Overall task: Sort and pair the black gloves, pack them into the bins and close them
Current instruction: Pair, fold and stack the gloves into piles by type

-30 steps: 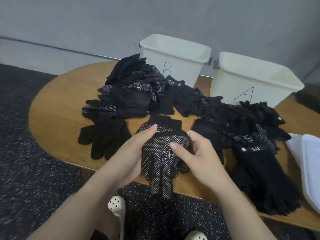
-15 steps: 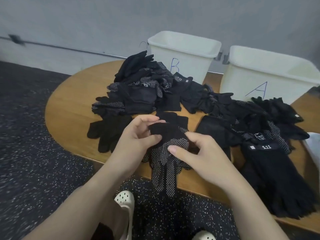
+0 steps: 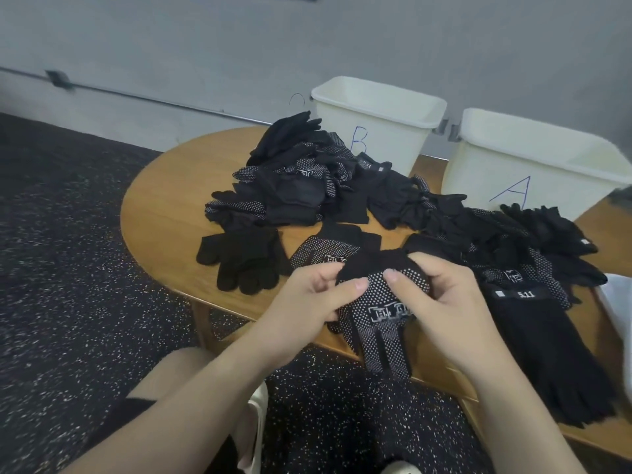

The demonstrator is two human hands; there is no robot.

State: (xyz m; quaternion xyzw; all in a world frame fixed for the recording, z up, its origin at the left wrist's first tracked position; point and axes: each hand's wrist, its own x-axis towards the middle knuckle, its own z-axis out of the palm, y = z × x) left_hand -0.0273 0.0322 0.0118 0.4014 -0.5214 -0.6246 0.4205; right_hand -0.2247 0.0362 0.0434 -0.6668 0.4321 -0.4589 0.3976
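The dotted glove (image 3: 378,313) is held over the near edge of the wooden table (image 3: 164,213), its long axis running roughly away from the person: fingers point down and toward the person, hanging past the table edge, and the black cuff is turned up at the far end. The left hand (image 3: 307,302) grips the glove's left side, thumb laid across the dotted face and fingers curled behind. The right hand (image 3: 441,299) grips the right side likewise, thumb tip on the dots beside the left thumb, fingers wrapped over the cuff. Both grips are closed on the fabric, not spread.

A second dotted glove (image 3: 325,253) lies flat just behind. Bin B (image 3: 379,131) and bin A (image 3: 533,169) stand open at the table's far side.
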